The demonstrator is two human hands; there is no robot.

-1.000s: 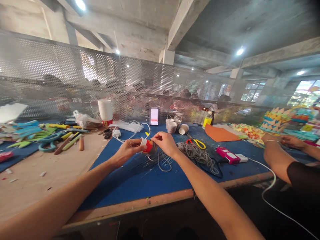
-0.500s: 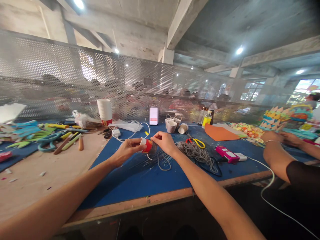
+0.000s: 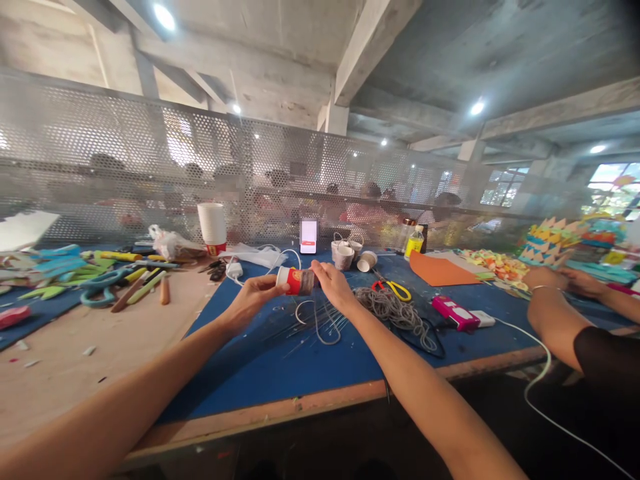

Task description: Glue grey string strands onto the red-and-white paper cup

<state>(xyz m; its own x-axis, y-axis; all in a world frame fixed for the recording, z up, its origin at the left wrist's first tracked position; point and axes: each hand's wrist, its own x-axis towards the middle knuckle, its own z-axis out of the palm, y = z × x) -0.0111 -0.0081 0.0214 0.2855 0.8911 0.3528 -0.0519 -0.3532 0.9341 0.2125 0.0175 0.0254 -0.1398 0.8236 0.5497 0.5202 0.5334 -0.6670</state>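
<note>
A red and white paper cup (image 3: 295, 281) lies sideways in the air above the blue mat (image 3: 260, 373), its base end wrapped in grey cord. My left hand (image 3: 260, 293) grips the cup near its white rim, thumb and fingers closed round it. At the wrapped end, my right hand (image 3: 331, 283) has its fingers pinched together against the cord. A strand of grey cord (image 3: 327, 341) loops down below the cup onto the mat. Beside my right wrist lies a tangled heap of grey cord (image 3: 395, 310), with yellow-handled scissors (image 3: 399, 291) behind it.
Behind stand a phone (image 3: 309, 237), cord-wrapped cups (image 3: 343, 255), a stack of paper cups (image 3: 212, 227) and a yellow bottle (image 3: 415, 241). Orange paper (image 3: 443, 269) and a magenta device (image 3: 455, 313) lie right. Blue scissors (image 3: 103, 287) lie left. Another person's arms (image 3: 555, 307) reach in at right.
The cup has turned so its side faces me more and its wrapped end points right. My right hand has shifted slightly, staying at that end. The whole view has dipped slightly lower in frame.
</note>
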